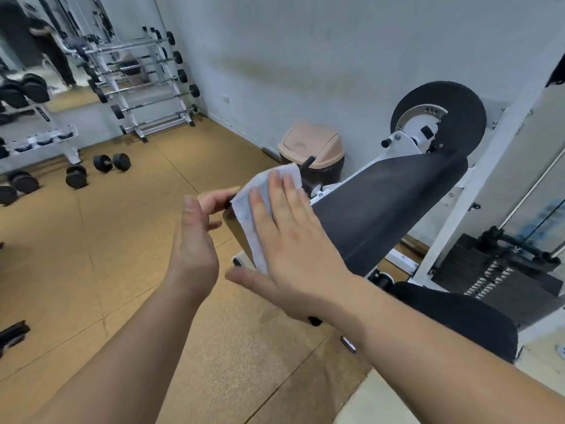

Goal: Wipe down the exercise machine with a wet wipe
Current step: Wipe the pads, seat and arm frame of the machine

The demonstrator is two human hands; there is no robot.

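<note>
The exercise machine has a long black padded rest [385,209] on a white frame [477,191], with a black round disc [458,108] behind it. A white wet wipe [260,191] lies over the pad's near left end. My right hand [293,237] lies flat on the wipe with straight fingers, pressing it onto the pad. My left hand [195,237] is just left of the pad's end, fingers loosely bent near the wipe's edge; whether they touch the wipe I cannot tell.
A tan swing-lid bin [312,148] stands by the wall behind the pad. Loose dumbbells [111,162] lie on the cork-coloured floor at left, before a barbell rack [146,84] and a mirror. A weight stack [489,276] sits at right.
</note>
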